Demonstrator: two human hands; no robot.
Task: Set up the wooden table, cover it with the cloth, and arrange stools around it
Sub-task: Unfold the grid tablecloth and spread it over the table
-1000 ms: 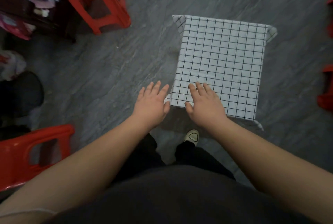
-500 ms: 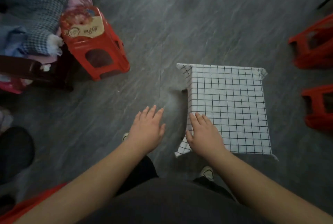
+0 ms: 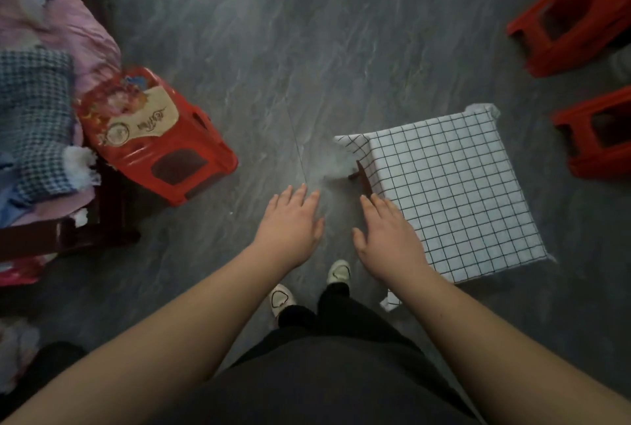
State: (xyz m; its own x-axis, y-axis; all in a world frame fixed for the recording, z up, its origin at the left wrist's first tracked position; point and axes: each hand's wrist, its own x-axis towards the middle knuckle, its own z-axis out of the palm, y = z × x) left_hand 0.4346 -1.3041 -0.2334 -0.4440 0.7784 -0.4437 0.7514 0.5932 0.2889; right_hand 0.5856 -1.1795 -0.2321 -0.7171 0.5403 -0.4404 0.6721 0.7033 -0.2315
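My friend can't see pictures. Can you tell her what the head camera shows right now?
A person looks down at their open left hand and right hand, held out above a grey floor. A small table under a white checked cloth stands at the right hand, with three red stools around.

— Views on record?
— One: head-worn, wide-angle, looking steeply down from standing height onto grey floor (image 3: 341,49), own feet at centre.
— Shared coverage?
— None; single view.
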